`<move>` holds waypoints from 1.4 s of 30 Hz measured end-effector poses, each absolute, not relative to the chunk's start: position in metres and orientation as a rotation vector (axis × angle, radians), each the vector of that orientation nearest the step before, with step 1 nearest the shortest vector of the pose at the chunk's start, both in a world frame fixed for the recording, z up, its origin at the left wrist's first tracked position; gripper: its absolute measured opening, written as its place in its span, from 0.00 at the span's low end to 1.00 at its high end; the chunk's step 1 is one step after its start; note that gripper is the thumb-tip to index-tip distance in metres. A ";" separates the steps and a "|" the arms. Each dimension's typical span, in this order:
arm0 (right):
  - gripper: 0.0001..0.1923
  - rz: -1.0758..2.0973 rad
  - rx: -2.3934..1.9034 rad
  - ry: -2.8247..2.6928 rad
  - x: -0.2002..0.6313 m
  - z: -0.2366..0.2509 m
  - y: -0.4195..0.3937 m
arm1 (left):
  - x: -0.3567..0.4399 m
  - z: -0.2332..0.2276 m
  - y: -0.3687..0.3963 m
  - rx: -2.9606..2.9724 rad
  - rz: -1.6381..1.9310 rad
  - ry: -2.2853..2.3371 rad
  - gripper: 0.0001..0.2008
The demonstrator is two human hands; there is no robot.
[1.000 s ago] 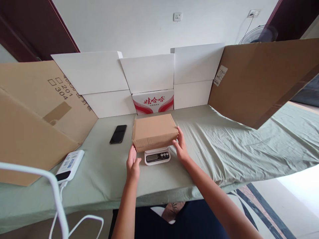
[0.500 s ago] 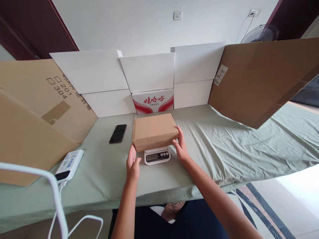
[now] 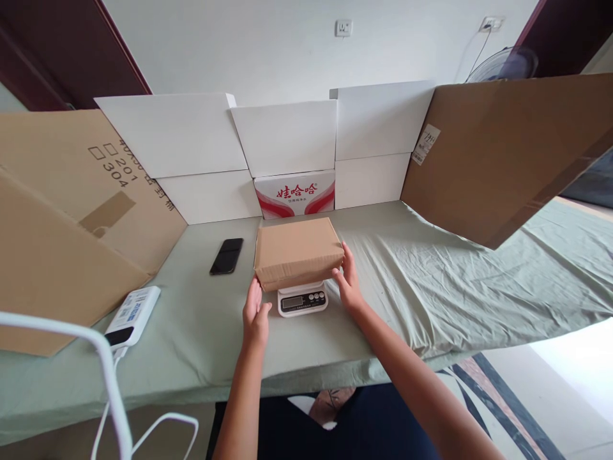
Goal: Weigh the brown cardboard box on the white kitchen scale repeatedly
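A brown cardboard box (image 3: 297,251) is sitting on a small white scale (image 3: 302,300) near the middle of the desk (image 3: 431,281), which is wearing a green cloth. The left hand (image 3: 255,315) is hovering open just beside the box's near left corner; contact is unclear. The right hand (image 3: 348,281) is lying open with its fingers against the box's right side. A black phone (image 3: 227,256) is lying to the left, and a white power bank (image 3: 133,315) is resting nearer, further left.
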State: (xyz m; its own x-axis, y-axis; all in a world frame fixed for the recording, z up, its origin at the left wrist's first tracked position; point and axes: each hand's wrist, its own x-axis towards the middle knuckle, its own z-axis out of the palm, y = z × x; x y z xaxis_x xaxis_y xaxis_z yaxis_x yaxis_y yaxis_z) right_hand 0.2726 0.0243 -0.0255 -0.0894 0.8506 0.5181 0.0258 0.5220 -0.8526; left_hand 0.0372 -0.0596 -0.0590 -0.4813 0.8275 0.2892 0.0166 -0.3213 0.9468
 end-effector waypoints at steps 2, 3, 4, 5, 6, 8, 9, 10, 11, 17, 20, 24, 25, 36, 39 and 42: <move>0.37 0.829 -0.793 -1.498 0.273 -0.029 0.025 | 0.037 -0.059 -0.059 1.103 1.847 1.352 0.40; 0.37 0.833 -0.799 -1.492 0.273 -0.030 0.026 | 0.037 -0.060 -0.059 1.089 1.838 1.359 0.40; 0.37 0.839 -0.808 -1.489 0.273 -0.031 0.026 | 0.037 -0.060 -0.058 1.077 1.829 1.365 0.40; 0.36 0.844 -0.815 -1.486 0.273 -0.031 0.027 | 0.037 -0.061 -0.058 1.067 1.825 1.368 0.40; 0.36 0.844 -0.815 -1.485 0.273 -0.030 0.026 | 0.037 -0.061 -0.057 1.063 1.825 1.367 0.40; 0.35 0.839 -0.809 -1.483 0.272 -0.027 0.025 | 0.037 -0.062 -0.056 1.068 1.833 1.362 0.40; 0.35 0.843 -0.805 -1.483 0.272 -0.025 0.024 | 0.036 -0.062 -0.056 1.072 1.836 1.364 0.41; 0.35 0.855 -0.804 -1.483 0.272 -0.023 0.023 | 0.036 -0.062 -0.057 1.072 1.838 1.370 0.41; 0.35 0.876 -0.804 -1.482 0.271 -0.022 0.022 | 0.035 -0.062 -0.057 1.069 1.839 1.378 0.40; 0.36 0.970 -0.774 -1.478 0.270 -0.005 0.025 | 0.029 -0.041 -0.060 1.074 1.863 1.397 0.34; 0.37 0.930 -0.700 -1.512 0.266 0.018 0.036 | 0.021 -0.016 -0.046 1.111 1.893 1.353 0.33; 0.38 0.845 -0.676 -1.580 0.251 0.038 0.074 | 0.007 0.007 0.005 1.251 1.929 1.186 0.33; 0.38 0.839 -0.654 -1.587 0.246 0.036 0.087 | 0.004 0.008 0.020 1.270 1.922 1.152 0.32; 0.40 0.928 -0.709 -1.531 0.226 -0.033 0.150 | -0.011 -0.051 0.081 1.106 1.807 1.206 0.33; 0.39 0.955 -0.711 -1.519 0.226 -0.031 0.150 | -0.013 -0.054 0.084 1.088 1.786 1.218 0.33; 0.39 0.988 -0.691 -1.506 0.226 -0.030 0.151 | -0.013 -0.054 0.087 1.083 1.775 1.222 0.34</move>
